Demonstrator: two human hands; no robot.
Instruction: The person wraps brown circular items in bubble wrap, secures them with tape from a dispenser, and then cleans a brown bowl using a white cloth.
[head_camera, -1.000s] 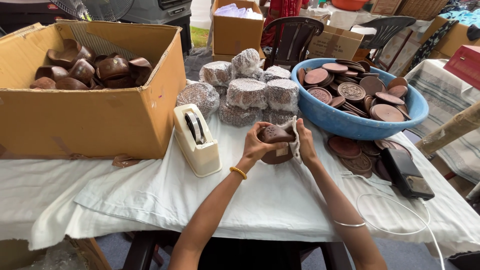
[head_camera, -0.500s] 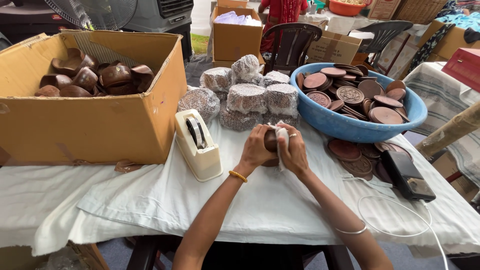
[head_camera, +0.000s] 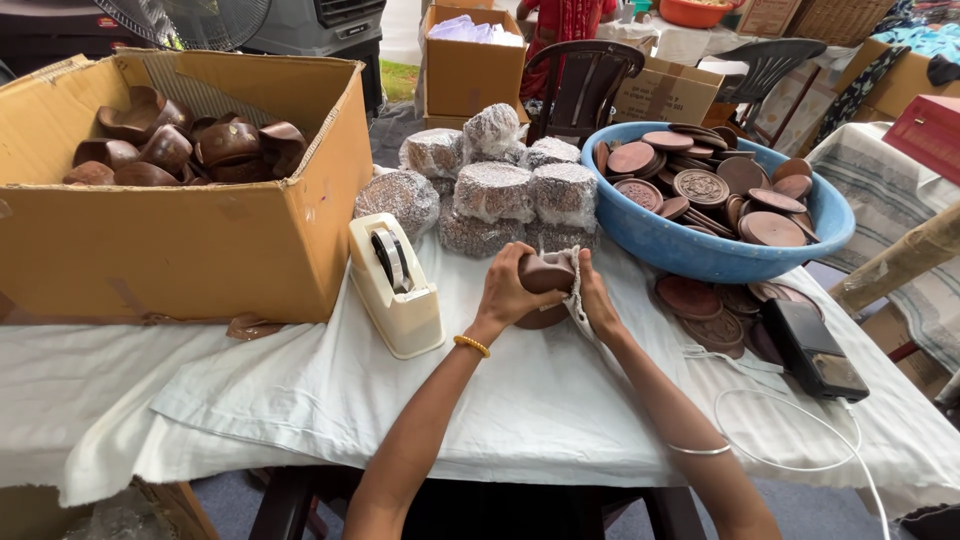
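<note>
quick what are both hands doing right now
Left hand: closed around a brown wooden bowl.
Right hand: pressing a white cloth against that bowl.

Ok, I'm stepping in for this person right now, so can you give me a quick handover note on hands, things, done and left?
Left hand: grips a small brown wooden bowl.
Right hand: presses a white cloth against it.
Things: cardboard box of brown bowls left, blue basin of brown lids right, cream tape dispenser beside the hands.
Done: net-wrapped bundles stacked behind.
Left: many loose bowls and lids unwrapped.
</note>
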